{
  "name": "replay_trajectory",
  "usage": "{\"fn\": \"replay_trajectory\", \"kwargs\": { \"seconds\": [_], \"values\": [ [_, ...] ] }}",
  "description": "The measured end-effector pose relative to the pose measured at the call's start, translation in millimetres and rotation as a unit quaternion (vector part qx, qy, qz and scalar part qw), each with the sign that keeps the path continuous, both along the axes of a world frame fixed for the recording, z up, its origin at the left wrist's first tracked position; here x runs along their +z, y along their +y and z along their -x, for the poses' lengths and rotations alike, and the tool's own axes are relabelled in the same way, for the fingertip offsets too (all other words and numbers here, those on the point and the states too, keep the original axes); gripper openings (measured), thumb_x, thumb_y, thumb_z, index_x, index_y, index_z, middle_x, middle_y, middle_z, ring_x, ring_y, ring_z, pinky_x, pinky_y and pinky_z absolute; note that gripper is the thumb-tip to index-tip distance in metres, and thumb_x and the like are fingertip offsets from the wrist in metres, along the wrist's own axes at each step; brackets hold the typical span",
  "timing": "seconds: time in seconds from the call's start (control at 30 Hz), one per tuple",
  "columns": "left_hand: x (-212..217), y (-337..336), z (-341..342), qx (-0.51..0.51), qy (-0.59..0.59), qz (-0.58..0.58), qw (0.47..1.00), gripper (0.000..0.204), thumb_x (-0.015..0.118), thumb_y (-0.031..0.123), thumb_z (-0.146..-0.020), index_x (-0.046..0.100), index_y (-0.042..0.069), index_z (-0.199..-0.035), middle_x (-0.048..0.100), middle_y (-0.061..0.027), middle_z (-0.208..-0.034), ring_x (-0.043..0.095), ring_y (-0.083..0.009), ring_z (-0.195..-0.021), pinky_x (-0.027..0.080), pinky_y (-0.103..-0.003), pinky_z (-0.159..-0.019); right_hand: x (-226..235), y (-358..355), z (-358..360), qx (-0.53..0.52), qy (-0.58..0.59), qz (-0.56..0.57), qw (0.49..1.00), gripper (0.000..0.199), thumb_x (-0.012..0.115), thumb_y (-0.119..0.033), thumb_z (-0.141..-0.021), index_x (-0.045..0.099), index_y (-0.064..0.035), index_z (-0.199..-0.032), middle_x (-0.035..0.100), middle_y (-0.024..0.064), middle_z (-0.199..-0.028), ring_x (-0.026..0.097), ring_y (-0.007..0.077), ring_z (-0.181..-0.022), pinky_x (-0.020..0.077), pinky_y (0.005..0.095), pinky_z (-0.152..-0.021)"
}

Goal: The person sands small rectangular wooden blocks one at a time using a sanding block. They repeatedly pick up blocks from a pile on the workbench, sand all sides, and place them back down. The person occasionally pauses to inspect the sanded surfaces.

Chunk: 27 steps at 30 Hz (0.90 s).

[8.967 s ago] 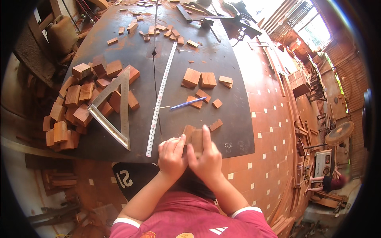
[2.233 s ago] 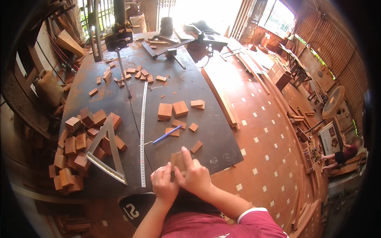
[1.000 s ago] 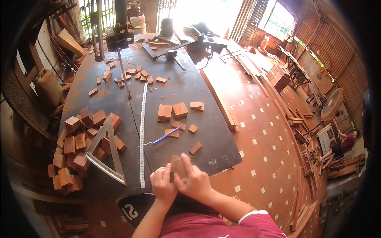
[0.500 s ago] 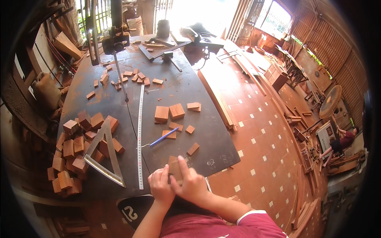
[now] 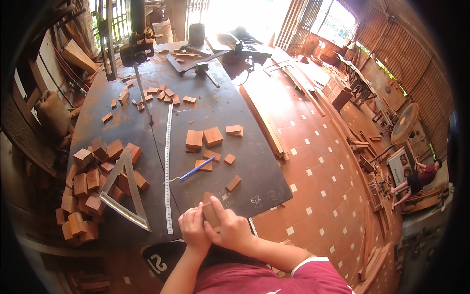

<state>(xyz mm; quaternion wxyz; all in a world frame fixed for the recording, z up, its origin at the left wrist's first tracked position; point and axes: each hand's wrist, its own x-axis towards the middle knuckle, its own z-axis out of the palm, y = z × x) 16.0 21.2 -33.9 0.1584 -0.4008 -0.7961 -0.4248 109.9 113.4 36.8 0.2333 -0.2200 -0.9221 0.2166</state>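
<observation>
Blk (image 5: 211,215) btwn L hand (image 5: 194,231)/R hand (image 5: 230,229)

Your light pours through the far opening (image 5: 242,19), burnt out to white, and the far-right window (image 5: 335,23). Glare bleaches the far floor (image 5: 284,120), while your table (image 5: 249,164) stays darker. Gloom swallows the near left; your fisheye bends edges toward a black rim.

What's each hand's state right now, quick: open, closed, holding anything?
Left hand: closed, fingers curled at the left side of a wooden block.
Right hand: closed on the same block, index finger extended along its right side.
</observation>
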Motion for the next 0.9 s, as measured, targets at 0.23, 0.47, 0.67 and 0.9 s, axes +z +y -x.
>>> {"fn": "replay_trajectory", "kwargs": {
  "seconds": [0.23,0.47,0.67,0.9],
  "values": [
    [-2,1,2,0.018,0.018,-0.004,1.0,0.045,0.087,0.015,-0.081,0.075,0.002,-0.122,0.073,-0.0095,-0.103,0.071,-0.0288,-0.102,0.051,-0.045,-0.094,-7,48,27,-0.044,0.03,0.169,0.984,0.08,0.076,-0.029,-0.093,0.044,-0.0023,-0.161,0.074,0.0272,-0.097,0.076,0.0452,-0.083,0.0624,0.0458,-0.073],
    [3,5,0,0.021,0.016,-0.008,1.0,0.047,0.088,0.012,-0.079,0.076,0.002,-0.123,0.072,-0.0094,-0.101,0.071,-0.0285,-0.097,0.051,-0.043,-0.093,10,68,-16,0.09,0.212,0.696,0.68,0.078,0.067,-0.031,-0.105,0.027,-0.0186,-0.171,0.064,0.0137,-0.114,0.061,0.0149,-0.074,0.0454,0.0249,-0.058],
    [7,1,0,0.013,-0.012,0.004,1.0,0.047,0.088,0.016,-0.08,0.076,0.0,-0.123,0.072,-0.0105,-0.105,0.07,-0.0293,-0.101,0.051,-0.044,-0.094,-14,74,-41,0.195,0.282,0.817,0.463,0.069,0.052,-0.047,-0.111,0.022,-0.0279,-0.171,0.059,0.0189,-0.117,0.048,0.0151,-0.066,0.0463,0.0298,-0.064],
    [39,-1,8,-0.009,-0.064,0.039,0.997,0.049,0.088,0.023,-0.083,0.076,-0.002,-0.123,0.073,-0.0148,-0.114,0.07,-0.033,-0.108,0.052,-0.045,-0.098,-8,73,-56,0.177,0.288,0.819,0.464,0.066,0.053,-0.046,-0.111,0.025,-0.0287,-0.168,0.061,0.0187,-0.114,0.048,0.0146,-0.063,0.0452,0.0301,-0.064]
  ]
}}
